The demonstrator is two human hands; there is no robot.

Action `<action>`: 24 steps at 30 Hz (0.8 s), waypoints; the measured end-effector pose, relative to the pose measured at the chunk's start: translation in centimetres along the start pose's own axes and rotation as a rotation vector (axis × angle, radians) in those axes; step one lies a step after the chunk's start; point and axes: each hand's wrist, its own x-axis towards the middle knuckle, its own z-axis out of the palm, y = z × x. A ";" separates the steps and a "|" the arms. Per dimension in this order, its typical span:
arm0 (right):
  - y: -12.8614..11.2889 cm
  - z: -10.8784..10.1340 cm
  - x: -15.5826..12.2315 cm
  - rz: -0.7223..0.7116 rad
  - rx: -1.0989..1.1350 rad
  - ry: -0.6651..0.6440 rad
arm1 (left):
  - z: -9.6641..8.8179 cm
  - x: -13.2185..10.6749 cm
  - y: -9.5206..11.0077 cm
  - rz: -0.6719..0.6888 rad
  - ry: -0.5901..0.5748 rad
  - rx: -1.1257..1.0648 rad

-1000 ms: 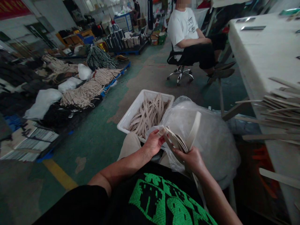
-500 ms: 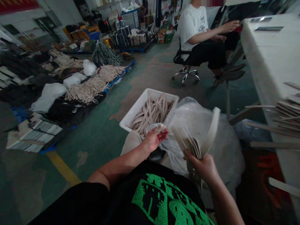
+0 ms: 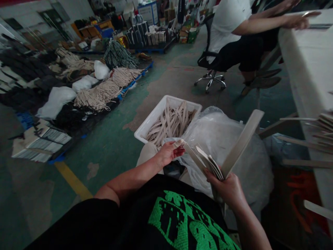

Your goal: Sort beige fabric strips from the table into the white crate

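Green floor [image 3: 111, 144] is seen around a white tub [image 3: 152, 118]; at about four o'clock from it, a bundle of pale straps [image 3: 214, 166] is gripped by the right hand [image 3: 230, 189], one tip apparently pinched by the left hand [image 3: 169, 152]. Probably light, springy and hardly fragile, the straps are best held mid-length

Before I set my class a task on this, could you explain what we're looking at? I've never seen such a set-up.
There is no machine here: these are a person's bare hands, seen from a camera worn on that person's head, looking forward and down. The right hand holds a bundle of flat, pale strips. The left hand is at the tip of one strip; whether it pinches it is hard to tell. Beyond stands a white crate of similar strips, beside a clear plastic bag. More strips lie on the table at right, where a co-worker sits.
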 end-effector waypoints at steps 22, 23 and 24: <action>0.6 0.0 1.8 0.089 -0.130 -0.174 | -0.8 0.1 -2.3 -0.006 0.140 0.007; 0.4 0.3 2.1 0.082 -0.126 -0.162 | -0.5 -0.1 -2.9 -0.022 0.106 0.012; 0.1 0.7 2.4 0.077 -0.121 -0.151 | -0.1 -0.2 -3.6 -0.033 0.067 0.013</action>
